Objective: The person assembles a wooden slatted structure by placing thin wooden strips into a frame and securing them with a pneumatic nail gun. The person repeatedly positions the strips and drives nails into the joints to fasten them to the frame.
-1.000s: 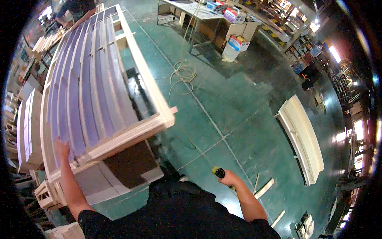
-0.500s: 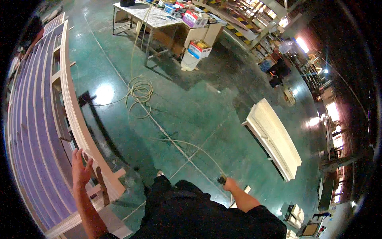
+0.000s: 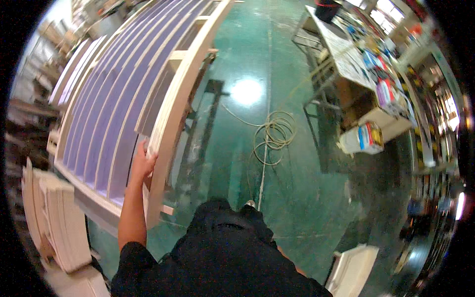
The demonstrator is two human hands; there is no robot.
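Left hand (image 3: 143, 162) curls partly over the wooden side rail (image 3: 181, 89), presumably for support, grip unclear; right hand hidden, state indeterminable.

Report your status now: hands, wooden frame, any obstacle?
Left hand at wooden frame, right side; right hand not visible. Frame stretches ahead on left. Coiled hose on floor, apart from frame.

A white bucket (image 3: 350, 142) stands near a cluttered table (image 3: 342, 53).
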